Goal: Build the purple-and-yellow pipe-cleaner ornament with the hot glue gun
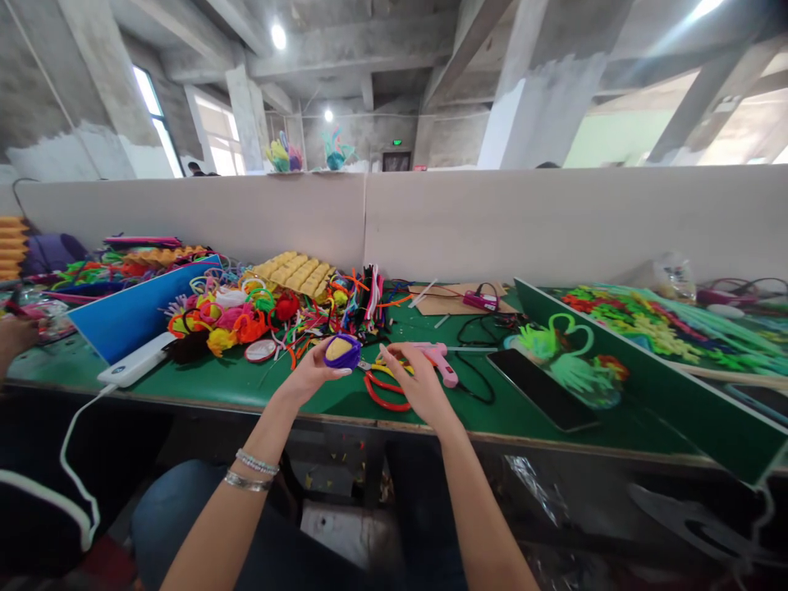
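Observation:
My left hand (313, 371) is closed around a small purple and yellow fuzzy ball (342, 350), held just above the green table (258, 384). My right hand (417, 379) hovers beside it with the fingers bent and pinched towards the ball; whether they hold anything I cannot make out. Under my right hand lie red-handled scissors (380, 394) and a pink glue gun (438, 359). Silver bracelets sit on my left wrist.
A heap of coloured pipe cleaners and pompoms (246, 316) covers the table's left. A blue board (132, 316), a white power bank (135, 361), a black phone (542, 388) and a green divider (646, 386) flank me. Another person's hand (16, 336) shows at far left.

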Available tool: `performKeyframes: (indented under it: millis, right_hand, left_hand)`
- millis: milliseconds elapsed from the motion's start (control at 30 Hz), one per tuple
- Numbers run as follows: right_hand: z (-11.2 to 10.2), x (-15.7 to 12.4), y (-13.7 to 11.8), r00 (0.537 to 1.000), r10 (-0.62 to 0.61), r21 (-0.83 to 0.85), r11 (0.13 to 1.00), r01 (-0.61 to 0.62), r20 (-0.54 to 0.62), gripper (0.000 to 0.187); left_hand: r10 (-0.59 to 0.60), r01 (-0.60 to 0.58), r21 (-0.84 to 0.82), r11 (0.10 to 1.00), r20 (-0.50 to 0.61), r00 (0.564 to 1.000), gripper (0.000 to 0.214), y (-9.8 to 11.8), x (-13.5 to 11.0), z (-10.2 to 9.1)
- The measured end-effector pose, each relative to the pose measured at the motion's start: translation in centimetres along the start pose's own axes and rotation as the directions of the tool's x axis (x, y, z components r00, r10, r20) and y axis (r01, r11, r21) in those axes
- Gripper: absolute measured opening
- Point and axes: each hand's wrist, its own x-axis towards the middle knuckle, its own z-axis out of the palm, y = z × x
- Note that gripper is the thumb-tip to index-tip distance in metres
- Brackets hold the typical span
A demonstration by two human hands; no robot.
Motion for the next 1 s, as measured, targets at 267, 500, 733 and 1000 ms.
performKeyframes:
  millis: [267,500,733,1000]
  right_hand:
    - [0.1,-0.6,-1.5,0.991,-0.125,0.158,0.981,0.116,0.048,0.013]
    - [0.2,-0.7,-1.6,0.986,-0.151,0.18,0.974,0.138,0.065,0.015]
    - [0.3,-0.6,-1.4,0.985,-0.157,0.195,0.971,0.141,0.068,0.016]
    - [0.3,-0.6,-1.2,0.988,-0.146,0.19,0.973,0.133,0.054,0.016]
  left_hand:
    - [0.017,-0.035,0.153,0.988,0.116,0.993,0.068,0.6,-0.6,0.9]
    - [0.032,-0.058,0.174,0.983,0.149,0.988,0.065,0.9,-0.8,1.3]
    - [0.028,-0.054,0.178,0.983,0.145,0.989,0.067,0.8,-0.7,1.2]
    - [0.026,-0.053,0.171,0.984,0.155,0.988,0.068,0.4,-0.6,0.5]
